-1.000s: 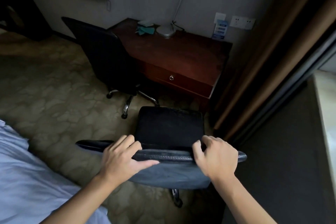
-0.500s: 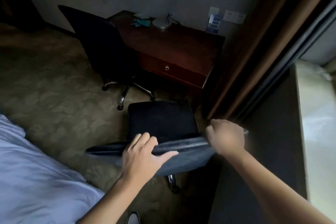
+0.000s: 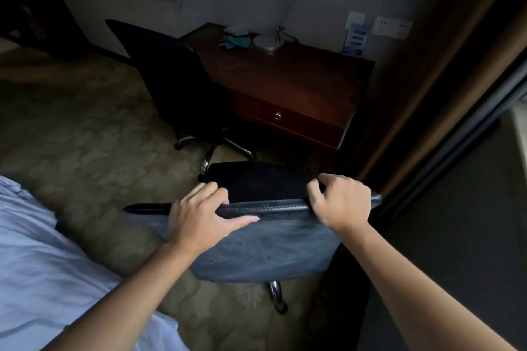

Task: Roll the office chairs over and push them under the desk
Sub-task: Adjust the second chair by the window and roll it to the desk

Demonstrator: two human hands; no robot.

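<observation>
Both hands grip the top edge of the near chair's backrest; the chair stands short of the worktop.

The near chair (image 3: 265, 239) sits on the carpet (image 3: 85, 137) between the person and the worktop (image 3: 288, 80), its seat facing the drawer front, not yet under it. A second chair (image 3: 176, 82) stands at the worktop's left end, close beside the near chair's path. To do the step well, push evenly through both hands, keep the backrest square to the worktop and steer right of the second chair's castor legs. The left hand (image 3: 199, 216) wraps the edge, fingers over the front, thumb lying along the back. The right hand (image 3: 339, 202) is curled closed over the edge near its right end. Both forearms reach forward, nearly straight.
</observation>
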